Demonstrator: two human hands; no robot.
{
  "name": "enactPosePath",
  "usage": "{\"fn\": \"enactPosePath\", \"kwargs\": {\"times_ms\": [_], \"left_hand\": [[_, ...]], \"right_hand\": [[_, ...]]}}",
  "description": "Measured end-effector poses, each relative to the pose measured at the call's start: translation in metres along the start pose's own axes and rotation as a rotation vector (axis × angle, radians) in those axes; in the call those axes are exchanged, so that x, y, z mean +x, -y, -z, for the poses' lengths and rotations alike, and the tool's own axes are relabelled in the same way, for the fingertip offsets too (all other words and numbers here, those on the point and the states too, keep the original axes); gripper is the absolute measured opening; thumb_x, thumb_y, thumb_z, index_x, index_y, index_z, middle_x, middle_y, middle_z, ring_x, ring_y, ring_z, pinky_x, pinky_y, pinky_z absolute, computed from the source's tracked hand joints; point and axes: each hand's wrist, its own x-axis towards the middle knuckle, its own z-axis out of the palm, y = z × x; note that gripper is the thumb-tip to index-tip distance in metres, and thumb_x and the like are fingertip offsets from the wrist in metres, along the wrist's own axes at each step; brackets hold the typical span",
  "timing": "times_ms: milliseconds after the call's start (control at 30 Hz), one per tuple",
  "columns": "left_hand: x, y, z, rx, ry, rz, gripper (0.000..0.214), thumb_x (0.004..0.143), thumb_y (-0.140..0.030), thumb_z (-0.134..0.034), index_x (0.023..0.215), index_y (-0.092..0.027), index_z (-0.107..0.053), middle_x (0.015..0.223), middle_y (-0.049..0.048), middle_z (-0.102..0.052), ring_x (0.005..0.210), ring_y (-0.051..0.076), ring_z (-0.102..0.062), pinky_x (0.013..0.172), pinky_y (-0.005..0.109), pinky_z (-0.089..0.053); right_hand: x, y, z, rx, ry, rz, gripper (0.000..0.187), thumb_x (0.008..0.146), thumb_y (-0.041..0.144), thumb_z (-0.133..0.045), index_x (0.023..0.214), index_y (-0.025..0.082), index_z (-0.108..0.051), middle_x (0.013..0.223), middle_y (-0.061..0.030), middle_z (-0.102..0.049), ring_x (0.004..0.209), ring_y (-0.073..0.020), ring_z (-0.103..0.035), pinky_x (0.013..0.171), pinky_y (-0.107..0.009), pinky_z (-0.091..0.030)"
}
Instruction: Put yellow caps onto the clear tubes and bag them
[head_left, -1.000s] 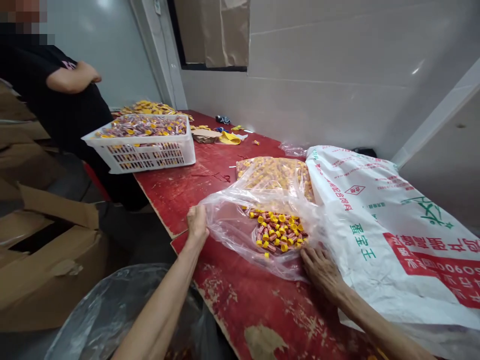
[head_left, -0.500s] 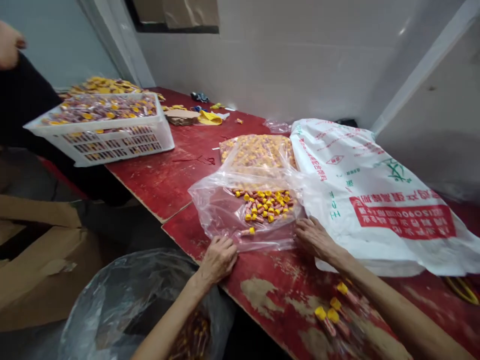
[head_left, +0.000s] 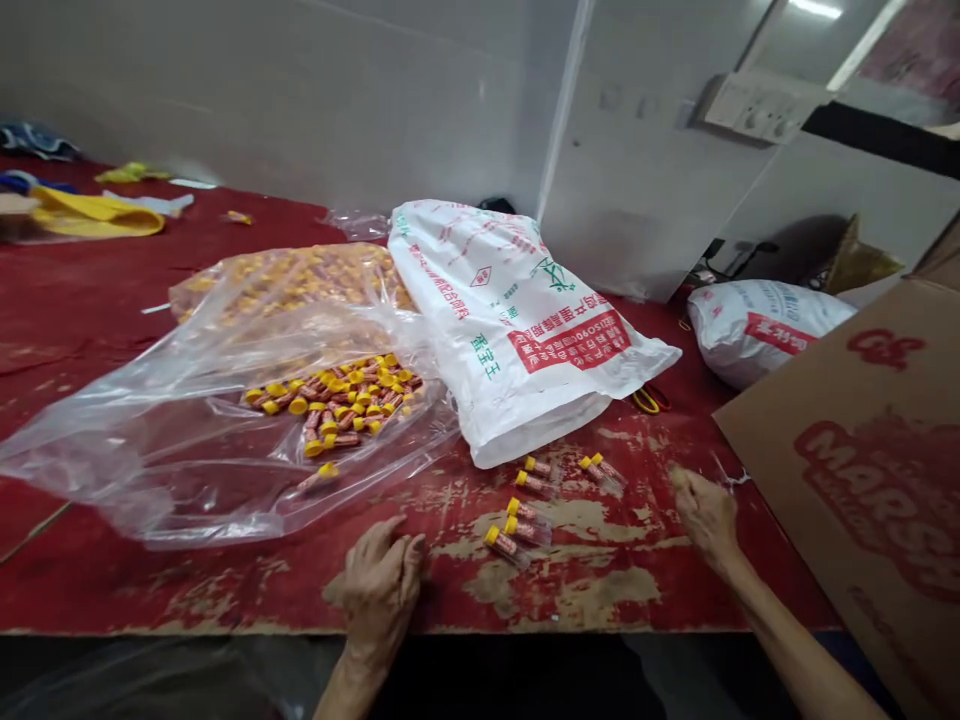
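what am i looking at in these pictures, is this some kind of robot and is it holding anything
No robot here: these are a person's bare left hand and right hand, seen by a camera worn on their head, looking forward and down. On the worn red table lie a clear plastic bag with yellow-capped tubes inside, a white printed sack beside it and some loose capped tubes. A cardboard box is at the right. Neither hand clearly holds anything; something small at the right fingertips can't be ruled out.

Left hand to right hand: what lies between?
Head view: loose yellow-capped tubes lie on the red table between the left hand and the right hand.
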Motion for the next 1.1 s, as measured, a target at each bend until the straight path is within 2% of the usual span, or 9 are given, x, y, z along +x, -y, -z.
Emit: {"fn": "enactPosePath", "kwargs": {"times_ms": [67, 167, 400, 567, 700, 800, 933, 1000, 1100], "left_hand": [[0.002, -0.005, -0.010, 0.100, 0.102, 0.001, 0.035, 0.091, -0.035, -0.040, 0.088, -0.013, -0.067, 0.116, 0.0194, -0.062, 0.105, 0.029, -0.058, 0.087, 0.040, -0.045], [0.003, -0.006, -0.016, 0.241, 0.289, -0.005, 0.046, 0.090, -0.034, -0.033, 0.109, -0.007, -0.065, 0.126, 0.0210, -0.057, 0.120, 0.032, -0.049, 0.099, 0.046, -0.038], [0.004, -0.012, -0.017, 0.396, 0.582, 0.025, 0.062, 0.084, -0.044, -0.030, 0.131, -0.009, -0.050, 0.143, 0.0175, -0.042, 0.134, 0.037, -0.031, 0.106, 0.059, -0.019], [-0.001, 0.008, -0.021, 0.335, 0.536, -0.048, 0.057, 0.086, -0.039, -0.024, 0.121, -0.009, -0.059, 0.133, 0.0162, -0.054, 0.133, 0.032, -0.034, 0.107, 0.052, -0.024], [0.000, 0.016, -0.022, 0.256, 0.425, -0.059, 0.053, 0.089, -0.040, -0.027, 0.118, -0.006, -0.057, 0.127, 0.0211, -0.057, 0.126, 0.031, -0.045, 0.103, 0.049, -0.035], [0.003, 0.008, -0.020, 0.196, 0.370, -0.042, 0.047, 0.089, -0.041, -0.034, 0.110, -0.010, -0.061, 0.120, 0.0198, -0.062, 0.119, 0.031, -0.052, 0.098, 0.049, -0.040], [0.009, -0.008, -0.012, 0.048, 0.333, 0.062, 0.033, 0.086, -0.037, -0.042, 0.094, -0.015, -0.066, 0.109, 0.0148, -0.068, 0.108, 0.029, -0.060, 0.094, 0.048, -0.044], [0.011, -0.013, -0.007, -0.017, 0.318, 0.107, 0.028, 0.085, -0.035, -0.046, 0.085, -0.017, -0.067, 0.103, 0.0120, -0.071, 0.102, 0.026, -0.063, 0.093, 0.045, -0.046], [0.006, -0.021, -0.001, -0.055, 0.263, 0.149, 0.028, 0.087, -0.033, -0.045, 0.077, -0.018, -0.066, 0.088, 0.0091, -0.072, 0.090, 0.022, -0.066, 0.087, 0.039, -0.050]], "right_hand": [[-0.032, -0.030, -0.006, -0.108, 0.050, 0.106, 0.049, 0.091, 0.048, -0.028, 0.068, 0.018, -0.059, 0.080, -0.0067, -0.063, 0.078, -0.0203, -0.058, 0.065, -0.030, -0.042], [-0.075, -0.055, -0.025, -0.242, 0.077, 0.227, 0.046, 0.092, 0.042, -0.028, 0.103, 0.016, -0.064, 0.126, -0.0143, -0.052, 0.115, -0.0277, -0.047, 0.088, -0.043, -0.040], [-0.099, -0.054, -0.053, -0.310, 0.095, 0.323, 0.057, 0.088, 0.040, -0.038, 0.133, 0.006, -0.044, 0.143, -0.0194, -0.035, 0.134, -0.0356, -0.024, 0.103, -0.061, -0.020], [-0.095, -0.054, -0.046, -0.113, 0.050, 0.350, 0.046, 0.090, 0.029, -0.042, 0.132, 0.010, -0.045, 0.135, -0.0162, -0.046, 0.127, -0.0297, -0.038, 0.104, -0.051, -0.029], [-0.100, -0.057, -0.041, 0.201, -0.112, 0.207, 0.022, 0.095, 0.024, -0.039, 0.104, 0.016, -0.058, 0.093, -0.0067, -0.066, 0.088, -0.0159, -0.061, 0.082, -0.029, -0.046], [-0.102, -0.060, -0.034, 0.321, -0.153, 0.185, 0.022, 0.096, 0.026, -0.039, 0.089, 0.017, -0.058, 0.074, -0.0013, -0.064, 0.066, -0.0115, -0.059, 0.065, -0.022, -0.045], [-0.103, -0.061, -0.030, 0.212, -0.183, 0.324, 0.032, 0.097, 0.027, -0.040, 0.071, 0.018, -0.056, 0.057, 0.0019, -0.055, 0.050, -0.0117, -0.049, 0.057, -0.026, -0.036], [-0.105, -0.058, -0.030, 0.176, -0.137, 0.336, 0.036, 0.096, 0.028, -0.040, 0.063, 0.019, -0.052, 0.056, 0.0012, -0.052, 0.052, -0.0130, -0.047, 0.058, -0.027, -0.035], [-0.107, -0.037, -0.030, 0.241, -0.009, 0.297, 0.035, 0.096, 0.030, -0.035, 0.069, 0.019, -0.054, 0.080, -0.0053, -0.059, 0.076, -0.0176, -0.055, 0.070, -0.029, -0.040]]}}
